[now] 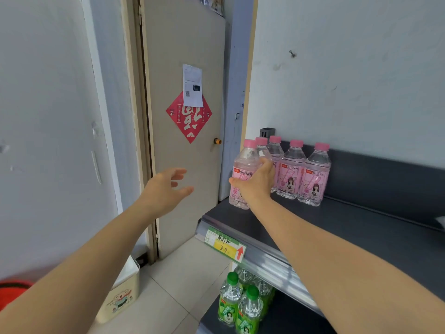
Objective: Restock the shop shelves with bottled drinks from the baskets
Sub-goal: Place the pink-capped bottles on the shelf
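My right hand [256, 180] grips a pink-capped peach soda bottle [242, 165] at its middle, standing at the left end of the dark top shelf [337, 225]. Several more pink peach soda bottles [313, 174] stand in a row to its right, against the shelf's back. My left hand [168, 189] hovers in the air left of the shelf with fingers spread, holding nothing. Green-capped bottles [240, 302] stand on the lower shelf below.
A price tag [225, 244] sits on the top shelf's front rail. A beige door [187, 165] with a red diamond decoration is straight ahead. A cream bin [120, 292] stands on the tiled floor, and a red basket edge [12, 292] shows at lower left.
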Available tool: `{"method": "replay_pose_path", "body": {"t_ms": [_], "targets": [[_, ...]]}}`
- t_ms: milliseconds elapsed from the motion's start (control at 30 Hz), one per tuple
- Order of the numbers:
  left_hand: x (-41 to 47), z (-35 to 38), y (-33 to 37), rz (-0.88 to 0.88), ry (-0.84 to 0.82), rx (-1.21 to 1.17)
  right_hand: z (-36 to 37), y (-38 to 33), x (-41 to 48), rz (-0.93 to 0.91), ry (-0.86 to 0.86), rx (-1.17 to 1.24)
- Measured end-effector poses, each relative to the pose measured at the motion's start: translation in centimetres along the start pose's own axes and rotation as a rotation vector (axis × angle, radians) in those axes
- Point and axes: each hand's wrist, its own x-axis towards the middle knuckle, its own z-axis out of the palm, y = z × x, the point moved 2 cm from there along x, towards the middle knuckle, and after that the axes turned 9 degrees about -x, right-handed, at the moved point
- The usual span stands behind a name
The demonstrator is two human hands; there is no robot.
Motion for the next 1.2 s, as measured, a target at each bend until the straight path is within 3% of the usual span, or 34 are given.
{"method": "replay_pose_path", "body": {"t_ms": [400,1033,1200], "targets": [[-0.8,0.6,-0.3,-0.008,-0.031,0.004,-0.9,0.9,-1.0,0.062,-0.091,-0.184],[-1.8,1.4,-1.6,-0.026,-0.07,-0.034,-0.5,0.3,-2.0,0.199,-0.036,-0.128],[-4.2,1.2,-1.8,-0.064,-0.054,-0.049,-2.2,-1.5,-5.0,0.076,0.049,-0.001]]}}
